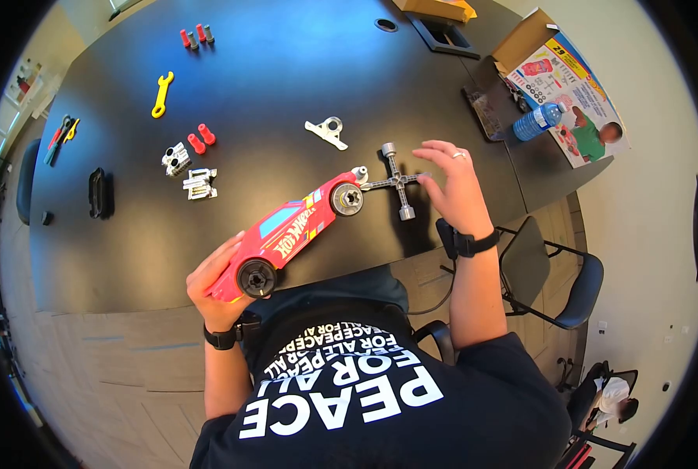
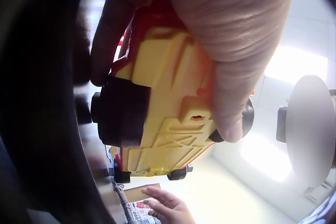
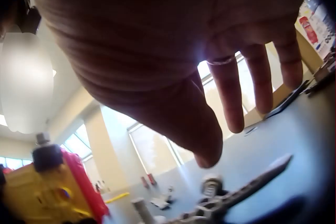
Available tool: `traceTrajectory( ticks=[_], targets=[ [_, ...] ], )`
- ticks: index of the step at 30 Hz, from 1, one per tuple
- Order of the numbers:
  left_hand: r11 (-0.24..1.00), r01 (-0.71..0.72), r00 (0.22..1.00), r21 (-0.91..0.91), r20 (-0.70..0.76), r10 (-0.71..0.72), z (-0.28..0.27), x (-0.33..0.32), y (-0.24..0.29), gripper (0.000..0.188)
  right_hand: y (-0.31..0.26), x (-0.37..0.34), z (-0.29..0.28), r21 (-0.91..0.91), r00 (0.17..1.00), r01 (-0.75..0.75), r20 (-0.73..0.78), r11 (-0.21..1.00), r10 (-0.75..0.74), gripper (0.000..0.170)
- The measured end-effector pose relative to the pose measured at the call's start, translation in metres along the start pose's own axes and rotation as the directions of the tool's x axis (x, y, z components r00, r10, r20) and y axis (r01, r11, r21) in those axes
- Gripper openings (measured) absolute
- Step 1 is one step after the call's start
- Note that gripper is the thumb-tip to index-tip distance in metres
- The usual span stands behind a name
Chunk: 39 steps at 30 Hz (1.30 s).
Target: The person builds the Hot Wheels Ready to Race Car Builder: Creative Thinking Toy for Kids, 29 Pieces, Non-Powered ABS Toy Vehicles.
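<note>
A red toy car (image 1: 293,232) with a yellow underside (image 2: 173,124) is held up at its rear end by my left hand (image 1: 218,273). The left thumb lies across the underside in the left wrist view, and the other fingers are round the far side. Black tyres show, with a silver hub on the front wheel (image 1: 347,199). A grey four-way lug wrench (image 1: 398,180) is beside the car's nose; one socket end overlaps the front in the head view. My right hand (image 1: 460,191) hovers at the wrench's right arm, fingers spread and holding nothing.
On the dark table (image 1: 263,94) are a yellow wrench (image 1: 162,94), red pegs (image 1: 196,144), silver engine parts (image 1: 200,184), a silver bracket (image 1: 328,132), a black tray (image 1: 97,194) and small tools (image 1: 61,141). A water bottle (image 1: 538,122) and toy box (image 1: 572,98) stand right.
</note>
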<state>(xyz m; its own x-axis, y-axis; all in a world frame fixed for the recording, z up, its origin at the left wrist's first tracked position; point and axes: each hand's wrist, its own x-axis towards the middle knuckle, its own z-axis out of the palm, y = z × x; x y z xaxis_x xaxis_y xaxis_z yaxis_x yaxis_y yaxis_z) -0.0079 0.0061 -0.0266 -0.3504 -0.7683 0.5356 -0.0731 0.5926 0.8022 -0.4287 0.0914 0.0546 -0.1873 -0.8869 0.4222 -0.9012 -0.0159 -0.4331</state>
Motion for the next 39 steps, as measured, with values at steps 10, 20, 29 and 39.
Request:
traceTrajectory(
  ticks=[10,20,29,39],
  targets=[
    [1.000,-0.019,1.000,-0.011,-0.002,0.019,0.000,0.002,0.004,0.078,0.015,0.006,-0.030,0.192,0.992,-0.116,0.068,0.974,0.105,0.015],
    [1.000,-0.008,1.000,-0.021,-0.008,0.008,0.001,0.002,0.005,0.078,-0.099,0.031,-0.095,0.124,0.923,0.376,0.033,0.918,-0.382,0.023],
    [0.999,-0.036,0.999,-0.035,0.006,0.037,0.001,0.003,0.004,0.078,-0.129,0.037,-0.098,0.065,0.859,0.473,0.189,0.879,-0.476,0.024],
    [0.999,-0.046,0.999,-0.019,0.024,0.047,0.000,0.004,0.006,0.076,-0.135,0.038,-0.104,-0.002,0.846,0.500,0.214,0.866,-0.488,0.022]
  ],
)
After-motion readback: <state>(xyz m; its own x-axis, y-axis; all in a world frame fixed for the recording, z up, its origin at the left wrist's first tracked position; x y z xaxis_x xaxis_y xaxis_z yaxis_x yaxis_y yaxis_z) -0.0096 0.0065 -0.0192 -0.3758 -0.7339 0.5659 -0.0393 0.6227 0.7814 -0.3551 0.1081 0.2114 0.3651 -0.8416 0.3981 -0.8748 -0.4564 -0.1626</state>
